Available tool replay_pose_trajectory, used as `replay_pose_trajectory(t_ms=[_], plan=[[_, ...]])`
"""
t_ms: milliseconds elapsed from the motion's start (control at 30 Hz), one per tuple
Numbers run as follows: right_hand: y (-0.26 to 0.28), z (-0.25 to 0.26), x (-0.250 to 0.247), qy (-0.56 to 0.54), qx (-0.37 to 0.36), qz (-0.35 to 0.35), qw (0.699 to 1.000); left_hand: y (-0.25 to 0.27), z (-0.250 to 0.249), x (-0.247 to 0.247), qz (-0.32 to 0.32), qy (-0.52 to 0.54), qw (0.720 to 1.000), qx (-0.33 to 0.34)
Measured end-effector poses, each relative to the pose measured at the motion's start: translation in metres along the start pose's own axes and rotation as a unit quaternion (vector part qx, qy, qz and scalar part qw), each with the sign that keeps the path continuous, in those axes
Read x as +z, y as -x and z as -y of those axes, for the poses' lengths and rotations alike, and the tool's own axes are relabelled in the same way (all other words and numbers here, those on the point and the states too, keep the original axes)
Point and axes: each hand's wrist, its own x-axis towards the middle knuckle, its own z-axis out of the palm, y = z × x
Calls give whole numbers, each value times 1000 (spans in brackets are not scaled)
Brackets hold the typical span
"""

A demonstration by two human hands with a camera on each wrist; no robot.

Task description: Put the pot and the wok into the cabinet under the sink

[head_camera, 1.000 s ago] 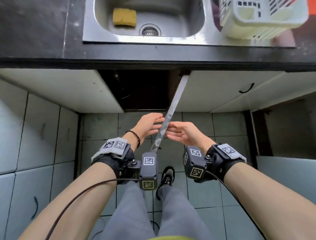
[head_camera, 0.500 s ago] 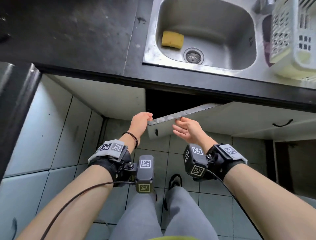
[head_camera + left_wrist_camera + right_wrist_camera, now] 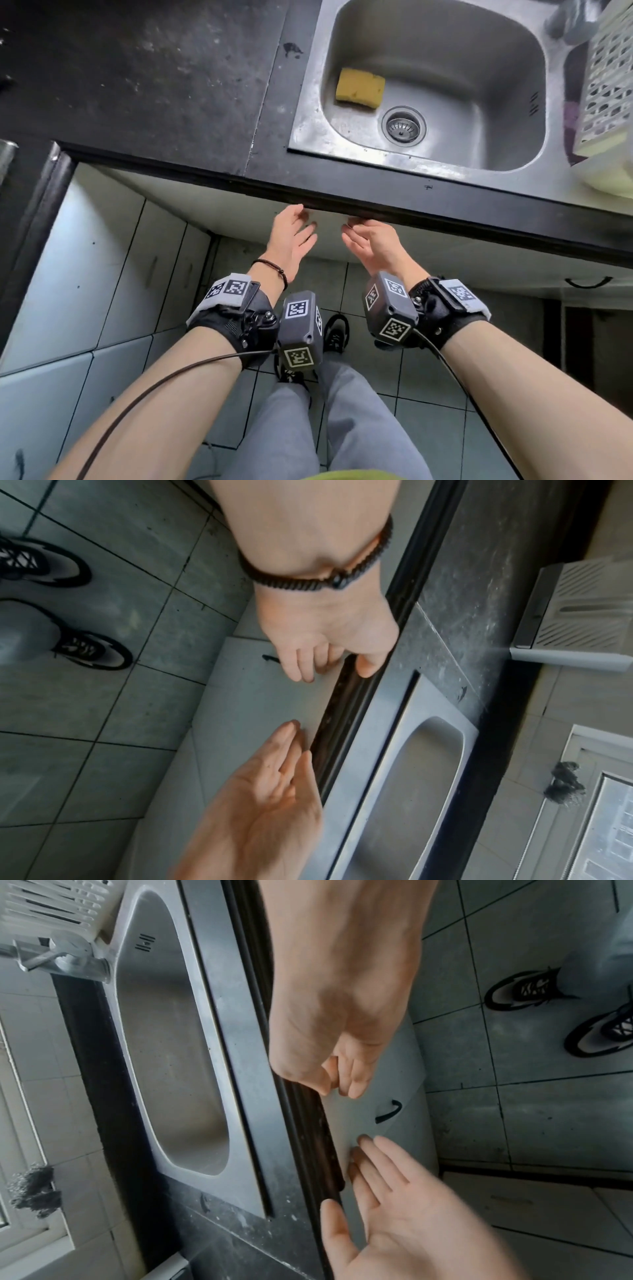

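Neither pot nor wok shows in any view. The white cabinet door (image 3: pixel 329 230) under the sink (image 3: pixel 308 137) lies shut against the cabinet front, just below the black counter edge. My left hand (image 3: pixel 291 233) has straight fingers on the door's top part, and its thumb (image 3: pixel 366 666) lies against the counter edge. To its right, my right hand (image 3: pixel 370 240) touches the same door with its fingertips (image 3: pixel 291 729). Both hands hold nothing. The door's small black handle (image 3: pixel 388 1111) sits between the two hands.
A yellow sponge (image 3: pixel 359 89) lies in the steel sink. A pale plastic basket (image 3: pixel 609 85) stands at the far right. The neighbouring door has a black handle (image 3: pixel 587 282). My legs and shoes (image 3: pixel 334 332) stand on the tiled floor below.
The cabinet door swung from wide open to shut. Both hands followed it forward to the cabinet front. The head view shifted left and up over the counter.
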Motion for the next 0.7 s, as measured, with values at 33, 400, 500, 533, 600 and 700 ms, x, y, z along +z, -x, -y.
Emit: replay_pose_trajectory(t_ms=[33,400,500,533,600,700], plan=[[-3,2,-1,-6,4,0,1000,-3,-2,6,3,15,1000,3],[-18,9,-10,-44,31,35,998,-31,-6,25,-102,171,980,16],[-22,12,-14,-45,45,39,997,-36,-11,30,-125,191,973,25],[-25,11,-18,-39,56,41,997,-39,-12,31,-132,193,972,27],[-23,13,-22,2,80,65,995,-46,-15,34,-141,195,970,23],[-8,35,-25,121,92,174,973,-59,-15,31,-147,194,970,18]])
